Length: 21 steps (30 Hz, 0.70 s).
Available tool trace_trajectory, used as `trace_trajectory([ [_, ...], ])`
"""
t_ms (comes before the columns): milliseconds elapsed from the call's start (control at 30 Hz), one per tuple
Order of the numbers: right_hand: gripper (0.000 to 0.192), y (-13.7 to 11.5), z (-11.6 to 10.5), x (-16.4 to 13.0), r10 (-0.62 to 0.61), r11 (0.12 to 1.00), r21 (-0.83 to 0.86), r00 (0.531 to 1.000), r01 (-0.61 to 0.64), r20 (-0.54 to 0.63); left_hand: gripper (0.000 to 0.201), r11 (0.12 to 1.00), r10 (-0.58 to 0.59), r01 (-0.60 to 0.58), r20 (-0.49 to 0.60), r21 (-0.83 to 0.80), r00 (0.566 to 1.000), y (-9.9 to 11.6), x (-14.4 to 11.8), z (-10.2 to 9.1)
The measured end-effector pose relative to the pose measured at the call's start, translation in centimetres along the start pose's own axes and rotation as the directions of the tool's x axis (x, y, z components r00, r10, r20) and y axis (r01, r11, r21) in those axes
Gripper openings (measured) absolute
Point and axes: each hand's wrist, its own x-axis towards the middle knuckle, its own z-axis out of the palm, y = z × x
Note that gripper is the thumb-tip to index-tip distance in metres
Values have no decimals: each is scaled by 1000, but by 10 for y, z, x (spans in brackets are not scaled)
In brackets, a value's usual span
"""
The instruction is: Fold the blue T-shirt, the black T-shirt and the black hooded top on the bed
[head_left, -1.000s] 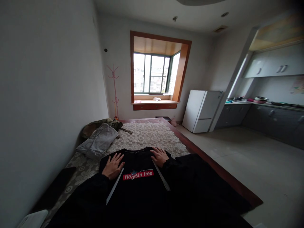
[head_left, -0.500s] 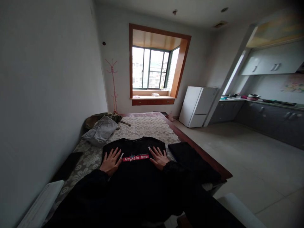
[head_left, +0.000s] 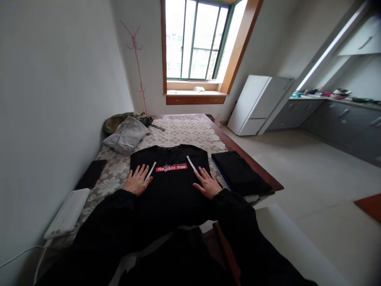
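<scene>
A black T-shirt (head_left: 172, 194) with a red "Remain free" print lies spread on the table, its neckline pointing away from me. My left hand (head_left: 137, 180) rests flat on the left part of the shirt, fingers spread. On the right part, my right hand (head_left: 207, 183) lies flat too, fingers apart. Both palms press on the cloth and neither grips it. A white stripe runs up the shirt from beside each hand. Just right of the shirt is a folded black garment (head_left: 241, 172) with a blue edge.
A flower-patterned tablecloth (head_left: 184, 131) covers the table. Grey folded cloth (head_left: 126, 135) and a camouflage item (head_left: 114, 121) lie at the back left. Along the wall are a dark flat object (head_left: 91, 174) and a white power bank (head_left: 68, 212) with cables. A fridge (head_left: 253, 105) stands beyond.
Both hands have slid down the shirt toward me, leaving more of the white stripes uncovered. The camera has tilted downward.
</scene>
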Motion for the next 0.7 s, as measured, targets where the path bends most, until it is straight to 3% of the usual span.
trace_trajectory([
  [100, 62, 4, 20, -65, 42, 996, 88, 983, -26, -179, 65, 1000, -24, 22, -133, -17, 991, -3, -62, 12],
  [167, 53, 7, 42, -107, 75, 978, 207, 933, -1, -352, 60, 995, -16, -12, -288, -95, 957, -2, -110, 23],
  [200, 48, 8, 56, -126, 108, 959, 283, 887, 27, -450, 55, 988, -17, -44, -383, -151, 924, 0, -133, 31],
  [267, 38, 10, 89, -155, 267, 884, 461, 723, 80, -637, 40, 961, -109, -73, -608, -268, 787, 7, -174, 54],
  [333, 33, 11, 124, -171, 523, 752, 655, 544, 68, -657, 29, 920, -279, -46, -736, -388, 617, 12, -206, 86],
  [367, 32, 13, 141, -174, 627, 663, 748, 512, 45, -587, 29, 894, -364, -28, -760, -448, 538, 13, -218, 105],
  [433, 35, 18, 172, -172, 748, 468, 883, 545, -28, -379, 35, 788, -568, 39, -702, -614, 429, 8, -234, 142],
  [467, 40, 21, 185, -169, 764, 388, 919, 583, -69, -278, 39, 696, -670, 71, -610, -715, 422, 3, -239, 159],
  [533, 51, 29, 206, -162, 762, 294, 947, 629, -128, -151, 47, 454, -824, 188, -331, -871, 460, -12, -242, 186],
  [600, 59, 38, 223, -156, 753, 261, 950, 652, -172, -89, 45, 274, -842, 323, -64, -906, 536, -25, -241, 202],
  [633, 60, 41, 230, -155, 750, 245, 949, 659, -197, -57, 41, 246, -817, 376, 17, -893, 576, -30, -240, 206],
  [700, 62, 45, 243, -154, 734, 195, 952, 678, -237, 19, 29, 306, -756, 454, 75, -837, 650, -32, -236, 208],
])
